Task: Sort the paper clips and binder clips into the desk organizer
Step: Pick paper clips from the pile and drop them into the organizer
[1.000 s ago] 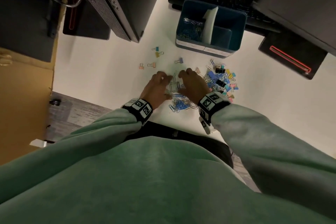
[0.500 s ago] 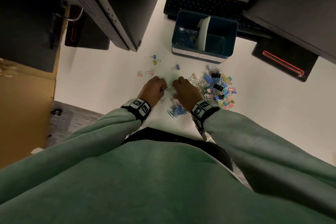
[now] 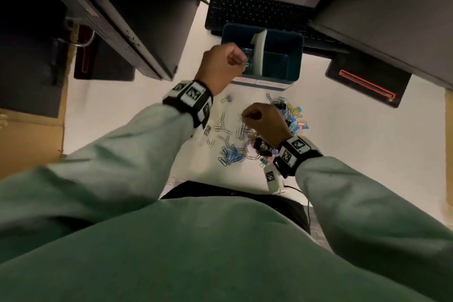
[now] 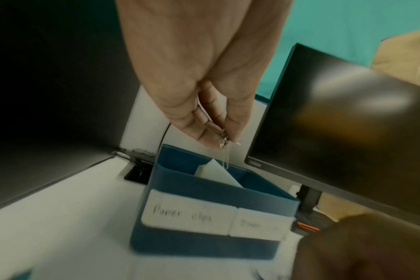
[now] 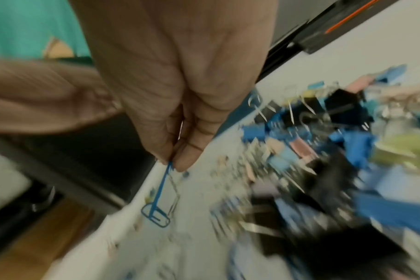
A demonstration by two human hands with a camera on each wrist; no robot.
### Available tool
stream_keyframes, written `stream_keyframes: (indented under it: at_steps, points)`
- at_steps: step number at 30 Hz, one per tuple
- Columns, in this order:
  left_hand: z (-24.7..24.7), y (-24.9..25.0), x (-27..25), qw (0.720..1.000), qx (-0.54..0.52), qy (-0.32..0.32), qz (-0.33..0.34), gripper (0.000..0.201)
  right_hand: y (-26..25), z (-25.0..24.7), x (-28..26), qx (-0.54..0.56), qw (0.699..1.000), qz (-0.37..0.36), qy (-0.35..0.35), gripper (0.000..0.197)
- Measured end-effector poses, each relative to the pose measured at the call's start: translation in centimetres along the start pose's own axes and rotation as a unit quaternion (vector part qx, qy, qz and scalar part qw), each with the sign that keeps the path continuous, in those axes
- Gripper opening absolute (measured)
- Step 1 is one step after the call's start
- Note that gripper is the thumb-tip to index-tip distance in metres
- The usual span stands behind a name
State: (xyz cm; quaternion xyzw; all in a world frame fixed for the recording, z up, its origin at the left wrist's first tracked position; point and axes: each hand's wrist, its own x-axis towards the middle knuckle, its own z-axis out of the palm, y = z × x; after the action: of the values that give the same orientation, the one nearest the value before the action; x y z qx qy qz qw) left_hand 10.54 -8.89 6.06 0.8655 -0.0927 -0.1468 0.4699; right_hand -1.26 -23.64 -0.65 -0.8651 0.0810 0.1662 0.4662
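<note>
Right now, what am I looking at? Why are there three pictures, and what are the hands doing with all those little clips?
All three pictures show one moment. One camera sits on a person's head and looks down; the two others are strapped to the wrists and look along the fingers. No machine here, just two bare hands.

On the white desk lies a pile of paper clips and colourful binder clips. Behind stands a blue desk organizer, with a label reading "Paper clips".

The left hand pinches a few silver paper clips above the organizer's left compartment. The right hand pinches a blue paper clip with other clips dangling, above the pile.
</note>
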Motion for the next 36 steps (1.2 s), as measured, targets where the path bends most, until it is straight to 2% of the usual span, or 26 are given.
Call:
stream_keyframes:
  at_steps: [5, 8, 10, 12, 16, 18, 20, 21, 22, 24, 26, 28, 30, 33, 36]
  points:
    - [1.3, -0.6, 3.3, 0.994, 0.093, -0.055, -0.020, 0.020, -4.3, -3.9, 1.0, 0.194, 0.979, -0.023, 0.066, 0.006]
    - [0.2, -1.4, 1.3, 0.995, 0.093, -0.012, 0.022, 0.023, -6.6, -5.6, 3.9, 0.235, 0.965, -0.047, 0.110, 0.015]
    - [-0.6, -2.8, -1.4, 0.994, 0.112, -0.010, 0.006, 0.022, -7.3, -6.2, 6.4, 0.208, 0.966, -0.045, 0.149, 0.017]
    - [-1.0, -5.4, -4.7, 0.987, 0.146, -0.051, -0.036, 0.024, -7.7, -6.1, 8.8, 0.143, 0.974, -0.034, 0.173, 0.011]
    - [-0.9, -10.6, -10.1, 0.973, 0.184, -0.100, -0.101, 0.028, -7.1, -5.2, 11.2, -0.060, 0.990, -0.015, 0.129, 0.010]
    - [-0.4, -11.9, -11.6, 0.962, 0.224, -0.109, -0.112, 0.041, -6.6, -4.7, 10.5, -0.105, 0.986, -0.033, 0.121, 0.013]
    - [0.2, -12.5, -12.7, 0.950, 0.266, -0.116, -0.116, 0.066, -6.4, -3.8, 8.3, -0.126, 0.977, -0.097, 0.142, 0.018]
    - [0.6, -12.6, -13.2, 0.948, 0.272, -0.119, -0.115, 0.080, -6.3, -3.1, 6.8, -0.137, 0.973, -0.127, 0.136, 0.019]
    - [1.0, -12.6, -13.5, 0.947, 0.276, -0.124, -0.111, 0.092, -5.9, -2.2, 5.2, -0.153, 0.973, -0.143, 0.098, 0.019]
    - [2.4, -12.1, -14.0, 0.938, 0.306, -0.142, -0.085, 0.108, -4.5, -0.2, 1.8, -0.201, 0.969, -0.138, -0.042, 0.025]
    - [4.0, -11.5, -14.2, 0.924, 0.343, -0.160, -0.053, 0.114, -2.8, 1.8, -0.9, -0.279, 0.938, -0.130, -0.162, 0.039]
    - [5.2, -11.2, -14.0, 0.918, 0.357, -0.167, -0.035, 0.112, -1.3, 3.5, -2.6, -0.375, 0.891, -0.142, -0.214, 0.054]
    - [5.7, -11.1, -13.5, 0.927, 0.337, -0.160, -0.025, 0.102, -0.6, 4.4, -3.3, -0.419, 0.870, -0.151, -0.213, 0.059]
    - [5.6, -11.2, -12.5, 0.951, 0.260, -0.161, -0.041, 0.079, 0.1, 4.8, -3.0, -0.397, 0.885, -0.173, -0.174, 0.037]
    - [5.1, -11.6, -11.5, 0.957, 0.229, -0.175, -0.040, 0.048, 0.7, 4.8, -1.9, -0.381, 0.900, -0.153, -0.147, 0.016]
